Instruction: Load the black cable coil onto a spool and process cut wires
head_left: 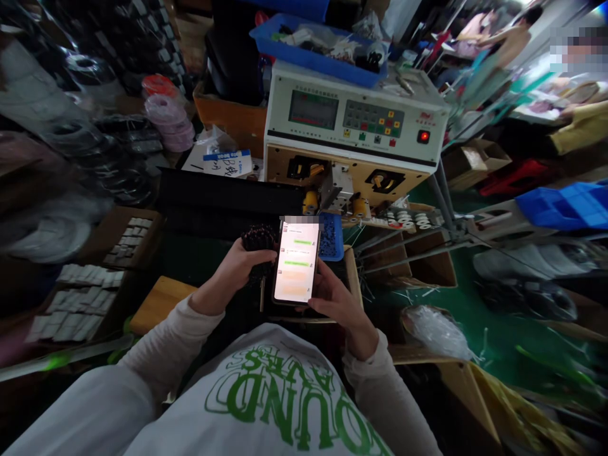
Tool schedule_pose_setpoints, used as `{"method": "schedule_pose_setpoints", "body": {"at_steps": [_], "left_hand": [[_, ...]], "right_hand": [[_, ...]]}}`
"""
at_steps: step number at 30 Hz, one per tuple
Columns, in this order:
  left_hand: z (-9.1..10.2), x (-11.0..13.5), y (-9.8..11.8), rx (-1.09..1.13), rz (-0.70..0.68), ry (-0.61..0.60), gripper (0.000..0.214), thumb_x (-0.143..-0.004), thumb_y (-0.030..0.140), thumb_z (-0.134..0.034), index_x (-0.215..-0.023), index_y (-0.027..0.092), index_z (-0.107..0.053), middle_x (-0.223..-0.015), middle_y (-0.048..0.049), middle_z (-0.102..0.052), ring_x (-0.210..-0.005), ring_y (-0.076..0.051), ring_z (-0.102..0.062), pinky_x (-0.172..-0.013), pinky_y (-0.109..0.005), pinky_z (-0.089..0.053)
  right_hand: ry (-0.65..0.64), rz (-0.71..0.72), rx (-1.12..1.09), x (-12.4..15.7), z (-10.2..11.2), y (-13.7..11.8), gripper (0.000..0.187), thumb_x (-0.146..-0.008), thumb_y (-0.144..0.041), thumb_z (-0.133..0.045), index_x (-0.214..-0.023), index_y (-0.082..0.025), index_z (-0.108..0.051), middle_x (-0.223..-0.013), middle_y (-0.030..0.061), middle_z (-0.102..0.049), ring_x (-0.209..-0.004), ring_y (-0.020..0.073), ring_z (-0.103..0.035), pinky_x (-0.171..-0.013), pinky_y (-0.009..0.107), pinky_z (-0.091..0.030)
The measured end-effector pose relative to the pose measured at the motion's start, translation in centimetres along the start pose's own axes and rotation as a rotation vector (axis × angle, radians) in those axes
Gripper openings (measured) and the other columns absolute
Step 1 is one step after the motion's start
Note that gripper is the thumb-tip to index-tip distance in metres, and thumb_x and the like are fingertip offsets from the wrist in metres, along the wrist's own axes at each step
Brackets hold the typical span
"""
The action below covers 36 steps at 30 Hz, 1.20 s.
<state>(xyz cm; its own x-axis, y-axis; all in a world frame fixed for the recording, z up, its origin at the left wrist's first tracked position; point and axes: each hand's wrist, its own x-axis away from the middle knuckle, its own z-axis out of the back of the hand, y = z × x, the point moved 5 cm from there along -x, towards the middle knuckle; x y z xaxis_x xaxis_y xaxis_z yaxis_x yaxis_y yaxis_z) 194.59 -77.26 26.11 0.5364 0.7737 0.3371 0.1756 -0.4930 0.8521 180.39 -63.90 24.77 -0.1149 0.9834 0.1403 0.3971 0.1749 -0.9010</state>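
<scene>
My right hand [332,294] is wrapped around the lower right side of a lit smartphone [297,261] that shows a chat screen. My left hand [240,266] is closed around a bundle of short dark wires [259,239], held upright just left of the phone. Both hands hover in front of my chest, above a dark work surface.
A beige wire-cutting machine [354,130] with a display, buttons and a red light stands ahead. A blue tray [313,54] of parts rests on top of it. Boxes of white parts [83,301] lie at left. Cardboard boxes [418,256] and blue bins [567,204] are at right. Other people work far right.
</scene>
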Motion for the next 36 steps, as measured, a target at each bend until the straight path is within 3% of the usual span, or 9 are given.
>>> {"method": "schedule_pose_setpoints", "body": {"at_steps": [25,30,36], "left_hand": [[-0.17,0.13,0.04,-0.001,0.001,0.011,0.024,-0.053,0.016,-0.081,-0.075,0.014,-0.072,-0.07,-0.0022,-0.072,-0.064,-0.017,-0.064,-0.065,-0.028,-0.051],[-0.33,0.19,0.05,-0.001,-0.007,0.003,0.021,-0.054,0.016,-0.08,-0.074,0.015,-0.072,-0.067,-0.0011,-0.07,-0.06,-0.016,-0.062,-0.063,-0.028,-0.051],[-0.39,0.17,-0.12,-0.004,-0.008,0.027,0.023,-0.053,0.016,-0.081,-0.074,0.015,-0.072,-0.067,-0.0011,-0.07,-0.058,-0.016,-0.062,-0.062,-0.029,-0.051]], "right_hand": [[0.016,0.0,0.047,0.05,0.02,0.02,0.1,-0.075,-0.035,-0.078,-0.152,-0.034,-0.014,-0.128,0.0097,-0.061,-0.097,0.0246,-0.067,-0.069,0.037,-0.061],[0.156,-0.009,0.096,-0.18,-0.26,-0.11,0.09,-0.076,-0.038,-0.076,-0.149,-0.031,-0.025,-0.131,0.0099,-0.058,-0.098,0.0262,-0.065,-0.06,0.034,-0.061],[0.357,-0.025,0.192,-0.38,-0.42,-0.08,0.074,-0.077,-0.038,-0.073,-0.141,-0.029,-0.039,-0.12,0.0079,-0.065,-0.091,0.027,-0.066,-0.045,0.031,-0.057]]}}
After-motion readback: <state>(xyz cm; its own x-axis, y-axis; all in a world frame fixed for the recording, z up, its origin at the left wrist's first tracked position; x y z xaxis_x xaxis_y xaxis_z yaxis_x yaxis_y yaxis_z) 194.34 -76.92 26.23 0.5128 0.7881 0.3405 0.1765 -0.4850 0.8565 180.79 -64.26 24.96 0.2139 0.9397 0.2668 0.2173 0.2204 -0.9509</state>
